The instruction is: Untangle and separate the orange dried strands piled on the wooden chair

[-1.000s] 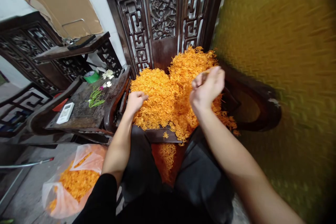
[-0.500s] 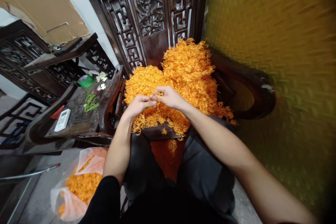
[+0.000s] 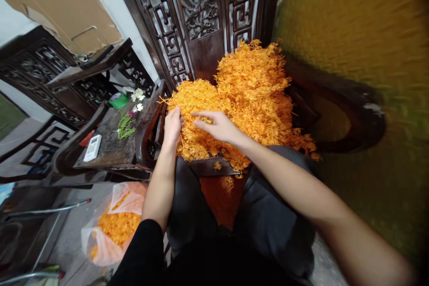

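Note:
A large heap of orange, thread-like pieces (image 3: 254,85) fills the seat of a carved dark wooden chair (image 3: 206,56) between my knees. At the heap's left edge, my left hand (image 3: 173,127) has its fingers curled in; whatever lies inside them is hidden. An orange strand (image 3: 162,99) pokes out just above that hand. My right hand (image 3: 219,127) hovers over the front of the heap, thumb and fingers apart, with orange showing through the gap. A few loose pieces (image 3: 217,166) lie on the chair's front edge.
On a wooden side table (image 3: 110,152) at left are a white remote control (image 3: 92,148), green stems (image 3: 125,126), white flowers (image 3: 137,94) and a green tape roll (image 3: 119,100). A plastic bag (image 3: 100,246) of orange pieces sits on the floor. A curved armrest (image 3: 368,120) stands at right.
My hands were together, fingertips meeting at an orange piece; now they are apart. The left has turned upright and curled, and the right has opened. The view has shifted slightly left.

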